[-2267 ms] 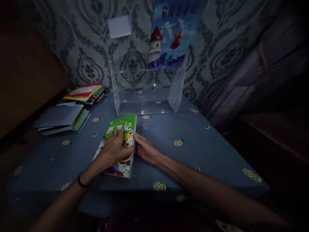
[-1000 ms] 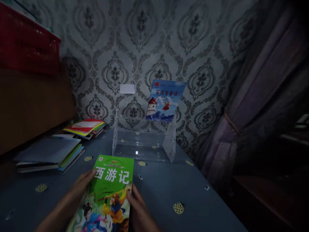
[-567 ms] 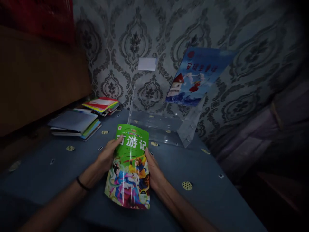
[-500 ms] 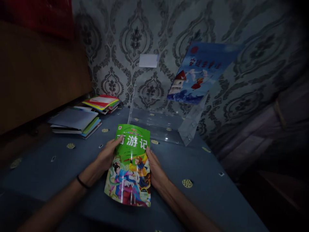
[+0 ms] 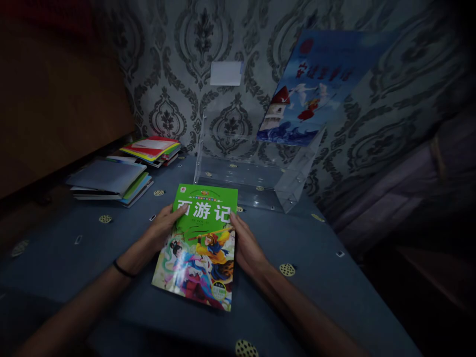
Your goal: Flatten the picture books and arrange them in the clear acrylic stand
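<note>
Between my two hands I hold a green picture book with large white characters and colourful cartoon figures on its cover. My left hand grips its left edge, thumb on the cover near the title. On the opposite edge my right hand is closed, its thumb beside the last character. The fingers of both hands are hidden under the book. Beyond it stands a clear acrylic rack on the blue cloth. A blue picture book leans in the rack's right part.
At the left lies a stack of books with a grey-blue one on top. Behind it is another stack, topped red and yellow. The blue tablecloth reaches a patterned wall. A brown wooden panel borders the left side.
The green book, curved and narrower-looking before, now appears flatter and its cover faces me more fully. Both hands keep their hold. The view has tilted slightly, with the rack and stacks sitting higher.
</note>
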Available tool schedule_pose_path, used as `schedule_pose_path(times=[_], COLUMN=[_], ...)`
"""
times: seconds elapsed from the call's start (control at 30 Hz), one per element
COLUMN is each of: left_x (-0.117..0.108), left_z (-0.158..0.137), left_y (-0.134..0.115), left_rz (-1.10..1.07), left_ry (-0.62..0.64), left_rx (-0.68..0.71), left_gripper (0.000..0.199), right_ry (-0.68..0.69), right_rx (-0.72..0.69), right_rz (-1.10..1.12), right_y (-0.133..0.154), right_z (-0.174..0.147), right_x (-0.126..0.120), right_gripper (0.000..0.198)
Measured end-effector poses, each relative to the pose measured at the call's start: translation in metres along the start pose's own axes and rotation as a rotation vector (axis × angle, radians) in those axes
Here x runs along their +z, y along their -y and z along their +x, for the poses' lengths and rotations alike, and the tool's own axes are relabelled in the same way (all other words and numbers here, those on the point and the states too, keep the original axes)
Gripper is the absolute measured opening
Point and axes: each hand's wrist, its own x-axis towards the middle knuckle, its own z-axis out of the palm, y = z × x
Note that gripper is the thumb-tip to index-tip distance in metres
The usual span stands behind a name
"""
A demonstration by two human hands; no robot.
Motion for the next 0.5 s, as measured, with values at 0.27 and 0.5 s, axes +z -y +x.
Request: schedule_pose_path(times=[0.27,0.5], left_x=[-0.007,-0.009], left_z=[0.015,0.015], left_y=[0.004,0.008], left_rz=[0.079,0.128], left_ry=[0.036,0.064], left_rx=[-0.199,-0.213], left_gripper=[0.029,0.028], right_ry=[0.074,0.159], right_rx=[0.125,0.165], right_rz=[-0.042,-0.064], right_y=[0.000,0.002], right_z=[-0.009,-0.016], right_x=[-0.011,-0.011], right_gripper=[0.051,0.056])
